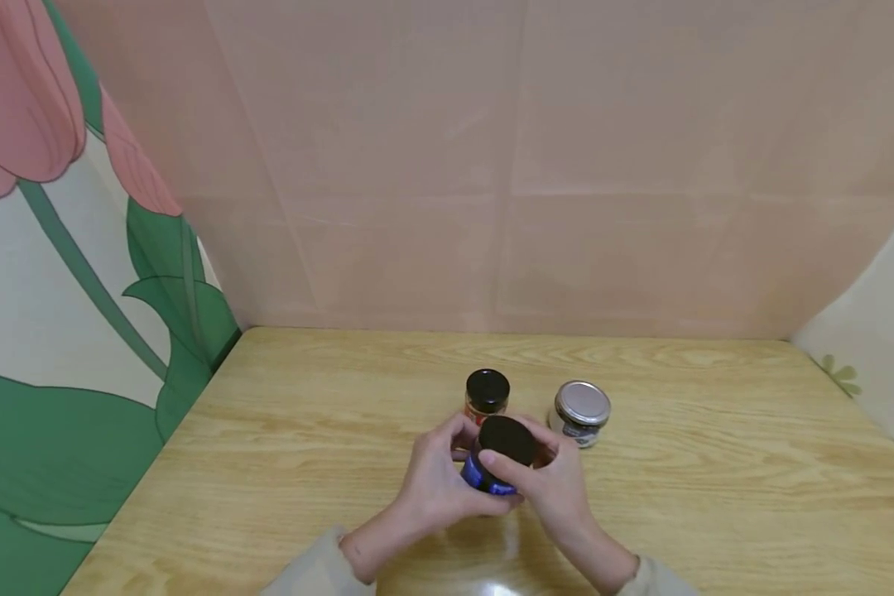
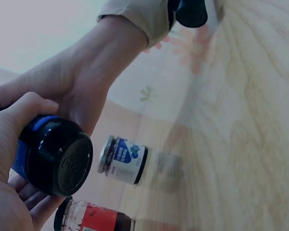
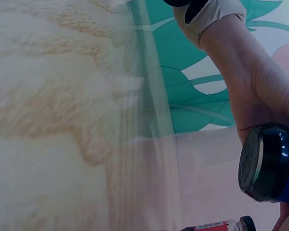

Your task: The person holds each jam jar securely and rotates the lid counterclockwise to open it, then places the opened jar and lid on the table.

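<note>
Both hands hold a dark jar [image 1: 501,451] with a blue label and a black lid, lifted above the table. My left hand [image 1: 435,480] curls round the jar's body from the left. On the other side my right hand [image 1: 562,484] grips it, thumb near the lid's edge; its other fingers are mostly hidden. The jar's dark base [image 2: 73,166] faces the left wrist camera. Just behind the hands stands a black-lidded jar [image 1: 487,391] with a red label. To the right is a silver-lidded jar [image 1: 583,406], whose white and blue label [image 2: 127,156] shows blueberries.
The wood-grain table [image 1: 305,430] carries all of this. A plain pinkish sheet [image 1: 492,165] hangs behind its far edge. Flower-printed cloth [image 1: 67,447] stands along the left side, and a pale cloth [image 1: 879,331] on the right.
</note>
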The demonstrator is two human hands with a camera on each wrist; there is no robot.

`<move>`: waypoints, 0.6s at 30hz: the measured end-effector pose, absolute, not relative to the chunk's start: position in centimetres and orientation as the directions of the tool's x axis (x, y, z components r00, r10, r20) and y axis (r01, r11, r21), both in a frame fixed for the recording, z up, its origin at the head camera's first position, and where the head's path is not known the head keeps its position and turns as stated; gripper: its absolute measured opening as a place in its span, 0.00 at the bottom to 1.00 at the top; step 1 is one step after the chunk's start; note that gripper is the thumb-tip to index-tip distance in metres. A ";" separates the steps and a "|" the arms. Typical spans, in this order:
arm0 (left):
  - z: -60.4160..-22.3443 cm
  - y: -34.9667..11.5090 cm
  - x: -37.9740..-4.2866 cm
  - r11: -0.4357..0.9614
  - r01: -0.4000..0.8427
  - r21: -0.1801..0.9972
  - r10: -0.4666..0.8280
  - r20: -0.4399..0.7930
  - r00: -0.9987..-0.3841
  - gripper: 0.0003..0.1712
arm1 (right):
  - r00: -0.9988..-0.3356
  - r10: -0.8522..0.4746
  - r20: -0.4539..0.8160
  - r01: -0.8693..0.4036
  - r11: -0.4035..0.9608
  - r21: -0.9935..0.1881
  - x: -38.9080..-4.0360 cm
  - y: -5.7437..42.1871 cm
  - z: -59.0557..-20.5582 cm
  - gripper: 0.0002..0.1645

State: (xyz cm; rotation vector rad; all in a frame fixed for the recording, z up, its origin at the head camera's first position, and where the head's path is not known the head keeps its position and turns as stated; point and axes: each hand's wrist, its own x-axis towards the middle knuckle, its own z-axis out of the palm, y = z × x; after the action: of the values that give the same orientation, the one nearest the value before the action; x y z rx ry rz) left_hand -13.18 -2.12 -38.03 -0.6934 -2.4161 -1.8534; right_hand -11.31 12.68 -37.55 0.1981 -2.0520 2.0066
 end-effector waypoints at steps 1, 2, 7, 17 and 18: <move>-38.1 -2.1 -13.1 0.188 0.352 0.917 0.341 0.275 -0.899 0.29 | -0.957 0.067 0.284 -0.282 0.026 -0.959 -11.3 12.7 -37.6 0.20; -38.1 -2.1 -13.1 0.180 0.349 0.920 0.350 0.271 -0.896 0.29 | -0.957 0.046 0.287 -0.287 0.018 -0.958 -11.3 12.8 -37.7 0.20; -38.3 -2.1 -12.9 0.171 0.369 0.914 0.400 0.278 -0.873 0.28 | -0.932 -0.080 0.352 -0.351 -0.032 -0.936 -11.5 13.2 -38.1 0.21; -38.2 -2.4 -12.9 0.156 0.372 0.915 0.422 0.278 -0.863 0.25 | -0.868 -0.195 0.457 -0.437 -0.138 -0.889 -11.8 13.5 -38.5 0.22; -38.2 -2.4 -12.9 0.153 0.368 0.917 0.425 0.275 -0.863 0.25 | -0.860 -0.202 0.468 -0.446 -0.145 -0.883 -11.9 13.5 -38.4 0.22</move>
State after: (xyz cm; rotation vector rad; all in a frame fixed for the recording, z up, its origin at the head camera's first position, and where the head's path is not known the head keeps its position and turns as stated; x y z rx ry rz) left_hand -12.90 -2.38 -38.16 -0.8327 -2.4206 -1.9024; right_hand -11.86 13.55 -38.45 0.7457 -1.9332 2.1289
